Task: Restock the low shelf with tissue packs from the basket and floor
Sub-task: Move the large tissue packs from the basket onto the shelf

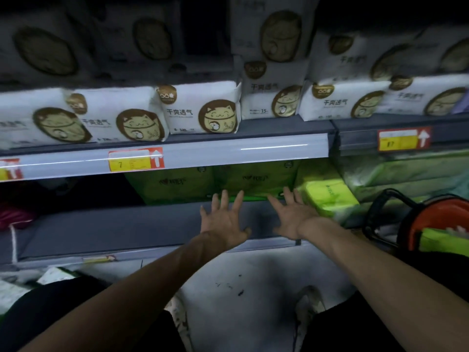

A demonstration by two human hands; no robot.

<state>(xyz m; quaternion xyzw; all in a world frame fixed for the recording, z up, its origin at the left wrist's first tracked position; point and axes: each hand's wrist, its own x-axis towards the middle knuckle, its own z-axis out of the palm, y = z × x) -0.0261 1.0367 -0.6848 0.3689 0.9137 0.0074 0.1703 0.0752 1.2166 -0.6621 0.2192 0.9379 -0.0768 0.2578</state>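
**Head view.** The task is judged part done. Green packs stand at the back of the low shelf, with a brighter pack just beside them on the right. The row covers only the shelf's middle and right.

Left hand and right hand: each grip is apart, fingers spread, holding nothing. The fingertips are at the packs' lower front; contact cannot be told.

Still to shelve: a basket pack in the basket, far right.

The basket is cut off by the frame edge. The shelf's back left is dark. The floor item is blurred, possibly a pack.
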